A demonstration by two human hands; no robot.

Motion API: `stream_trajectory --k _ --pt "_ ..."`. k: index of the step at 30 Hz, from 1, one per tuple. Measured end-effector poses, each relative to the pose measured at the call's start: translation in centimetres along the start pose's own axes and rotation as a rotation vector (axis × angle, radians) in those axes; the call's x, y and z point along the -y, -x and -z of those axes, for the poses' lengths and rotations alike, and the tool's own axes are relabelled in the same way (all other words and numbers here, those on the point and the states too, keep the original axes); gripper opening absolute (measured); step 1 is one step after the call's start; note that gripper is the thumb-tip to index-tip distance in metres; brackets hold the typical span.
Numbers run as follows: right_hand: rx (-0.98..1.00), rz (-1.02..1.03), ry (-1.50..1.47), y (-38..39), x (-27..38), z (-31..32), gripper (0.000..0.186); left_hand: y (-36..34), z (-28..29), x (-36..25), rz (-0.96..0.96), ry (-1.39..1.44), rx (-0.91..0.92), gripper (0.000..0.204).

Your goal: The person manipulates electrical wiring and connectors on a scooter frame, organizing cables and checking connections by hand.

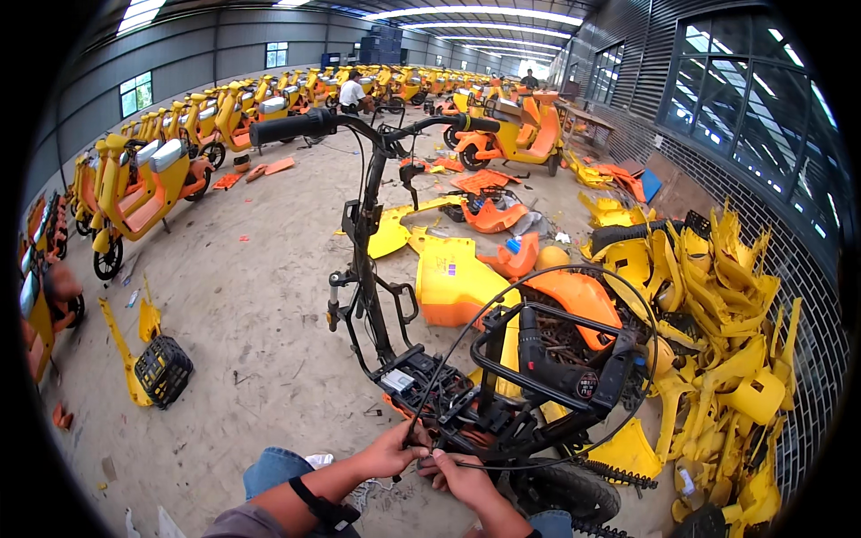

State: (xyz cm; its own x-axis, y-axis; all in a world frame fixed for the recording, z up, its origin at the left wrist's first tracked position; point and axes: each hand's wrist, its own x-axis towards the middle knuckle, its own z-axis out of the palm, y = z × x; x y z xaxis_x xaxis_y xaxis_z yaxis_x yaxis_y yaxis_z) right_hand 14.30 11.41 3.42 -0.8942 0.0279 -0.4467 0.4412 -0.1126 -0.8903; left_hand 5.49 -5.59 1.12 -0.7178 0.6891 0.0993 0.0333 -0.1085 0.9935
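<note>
**Cable work on a stripped scooter frame**

Hands meet low at the near end of the bare black scooter frame [466,394], which stands on the concrete floor [260,314]. The left hand [392,451] pinches a thin black cable [484,314] that loops up over the frame; the right hand [462,477] is closed on the same cable just beside it. A steady pull along the cable's run, I judge, would keep it from snagging. Yellow body panels [717,314] lie heaped to the right.

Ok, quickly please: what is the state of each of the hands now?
Left hand: closed, pinching the black cable at the stripped scooter frame.
Right hand: closed on the same cable.
</note>
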Motion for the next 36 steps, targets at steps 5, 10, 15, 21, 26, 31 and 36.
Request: stream_trajectory --k 5,10,15,21,26,31,36 --pt "0.032 0.046 0.073 0.2 0.2 0.1 0.039 -0.2 0.2 0.5 -0.033 0.023 0.001 0.019" --pt "-0.045 0.053 0.143 2.0 2.2 0.3 0.038 -0.6 0.1 0.4 -0.035 0.108 0.002 0.022" --pt "-0.089 0.03 0.151 2.6 2.1 0.6 0.038 -0.8 0.1 1.3 -0.066 0.127 0.039 0.023" --pt "-0.113 -0.002 0.053 1.9 1.1 0.4 0.036 -0.4 -0.6 1.7 -0.034 0.106 -0.007 0.022" --pt "-0.13 -0.023 0.047 1.6 0.7 0.7 0.035 -0.5 -0.3 1.6 0.146 0.235 0.035 0.019" --pt "-0.143 -0.041 0.055 1.7 1.3 0.5 0.035 -0.6 0.2 0.0 0.286 0.157 0.162 0.022" --pt "-0.128 -0.008 0.069 1.7 0.6 0.2 0.036 0.0 0.2 1.7 0.299 0.194 0.092 0.016"
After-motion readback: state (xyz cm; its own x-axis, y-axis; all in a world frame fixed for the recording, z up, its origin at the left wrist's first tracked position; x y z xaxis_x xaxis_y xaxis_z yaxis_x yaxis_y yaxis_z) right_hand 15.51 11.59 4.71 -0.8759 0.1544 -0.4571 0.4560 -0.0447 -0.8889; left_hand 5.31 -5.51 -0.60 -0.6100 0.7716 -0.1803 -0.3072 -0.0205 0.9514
